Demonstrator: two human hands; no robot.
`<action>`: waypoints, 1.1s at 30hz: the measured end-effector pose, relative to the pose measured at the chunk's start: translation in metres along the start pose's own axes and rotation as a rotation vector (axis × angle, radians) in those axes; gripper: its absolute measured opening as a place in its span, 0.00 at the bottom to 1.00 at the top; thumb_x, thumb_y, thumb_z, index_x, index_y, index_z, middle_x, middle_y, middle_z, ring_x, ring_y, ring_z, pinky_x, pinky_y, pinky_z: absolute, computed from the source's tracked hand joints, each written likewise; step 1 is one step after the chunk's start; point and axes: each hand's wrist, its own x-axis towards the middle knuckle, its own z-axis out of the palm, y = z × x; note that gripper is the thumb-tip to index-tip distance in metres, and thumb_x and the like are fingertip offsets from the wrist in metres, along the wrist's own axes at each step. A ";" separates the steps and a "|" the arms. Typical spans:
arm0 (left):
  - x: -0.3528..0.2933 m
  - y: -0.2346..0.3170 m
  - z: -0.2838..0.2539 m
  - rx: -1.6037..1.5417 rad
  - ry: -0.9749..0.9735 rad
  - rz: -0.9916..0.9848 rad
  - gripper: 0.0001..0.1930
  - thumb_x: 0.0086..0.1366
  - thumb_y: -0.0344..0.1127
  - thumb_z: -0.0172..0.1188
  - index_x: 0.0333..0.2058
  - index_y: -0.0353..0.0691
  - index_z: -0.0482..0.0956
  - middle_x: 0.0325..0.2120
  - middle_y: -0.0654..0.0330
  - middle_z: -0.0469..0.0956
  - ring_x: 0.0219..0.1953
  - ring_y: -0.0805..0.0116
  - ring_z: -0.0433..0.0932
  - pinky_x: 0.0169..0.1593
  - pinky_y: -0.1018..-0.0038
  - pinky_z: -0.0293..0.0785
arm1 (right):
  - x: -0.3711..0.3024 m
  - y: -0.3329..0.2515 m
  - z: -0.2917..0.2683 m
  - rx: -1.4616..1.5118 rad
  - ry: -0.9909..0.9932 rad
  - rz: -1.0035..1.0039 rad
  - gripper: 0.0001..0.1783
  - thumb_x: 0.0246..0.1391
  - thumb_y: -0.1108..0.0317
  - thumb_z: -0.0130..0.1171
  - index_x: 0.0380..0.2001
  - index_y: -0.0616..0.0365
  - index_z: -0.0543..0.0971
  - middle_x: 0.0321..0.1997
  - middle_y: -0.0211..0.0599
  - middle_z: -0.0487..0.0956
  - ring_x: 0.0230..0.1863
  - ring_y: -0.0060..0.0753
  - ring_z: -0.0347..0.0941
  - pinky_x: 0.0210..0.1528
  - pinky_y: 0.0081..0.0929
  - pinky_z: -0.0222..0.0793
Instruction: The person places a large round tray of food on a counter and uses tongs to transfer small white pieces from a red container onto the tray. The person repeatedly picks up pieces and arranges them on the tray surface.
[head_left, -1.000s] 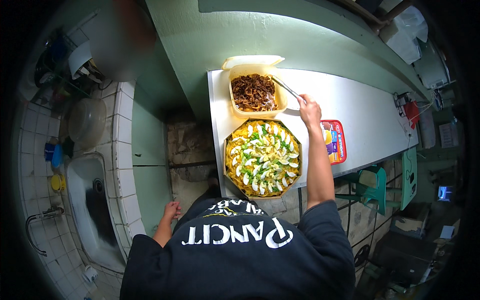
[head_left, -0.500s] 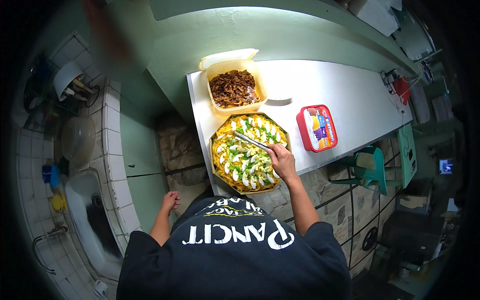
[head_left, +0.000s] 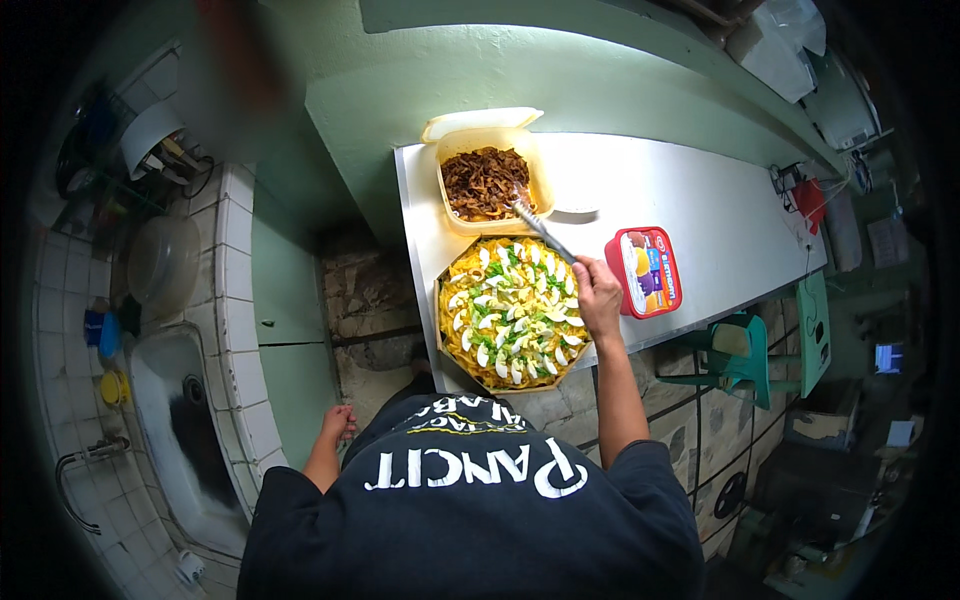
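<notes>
One black shirt with white lettering, nearest, at the lower edge. One left hand, hanging beside the body, off the table, fingers loosely curled; whether fully closed, cannot be told. One octagonal tray at the white table's near left end, filled with yellow noodles under egg slices and chopped greens. One right hand, closed around the tongs, beside the tray's right side. The tongs, metal: long axis slanting from the grip forward and leftward, tips pointing away from the person, over the near right corner of the plastic container; contact there cannot be told. Half a second ago the tips stood over the noodles and the axis lay more crosswise; the left hand hangs as before. One red tub, right of the right hand. The container, beyond the tray, holds dark brown strips; one pale lid behind it. One green wall, farthest.
</notes>
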 end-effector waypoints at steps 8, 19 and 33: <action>0.020 -0.006 -0.010 -0.062 -0.037 0.058 0.12 0.69 0.44 0.50 0.47 0.51 0.74 0.31 0.67 0.77 0.26 0.73 0.74 0.31 0.70 0.70 | 0.016 -0.026 0.003 -0.098 -0.102 -0.076 0.12 0.60 0.63 0.55 0.39 0.61 0.79 0.35 0.47 0.80 0.36 0.49 0.77 0.40 0.40 0.71; 0.042 0.025 -0.030 0.008 -0.058 0.018 0.13 0.69 0.45 0.51 0.49 0.50 0.75 0.32 0.67 0.78 0.24 0.74 0.75 0.28 0.72 0.71 | -0.043 -0.047 0.033 -0.262 -0.283 0.027 0.11 0.58 0.61 0.57 0.34 0.57 0.81 0.34 0.42 0.79 0.34 0.50 0.78 0.38 0.43 0.72; 0.068 0.084 -0.035 0.090 -0.105 0.069 0.13 0.70 0.44 0.50 0.50 0.52 0.75 0.33 0.68 0.79 0.25 0.75 0.76 0.27 0.73 0.71 | -0.031 -0.059 0.037 -0.307 -0.279 0.084 0.12 0.59 0.58 0.56 0.35 0.56 0.80 0.33 0.42 0.78 0.33 0.50 0.78 0.36 0.42 0.72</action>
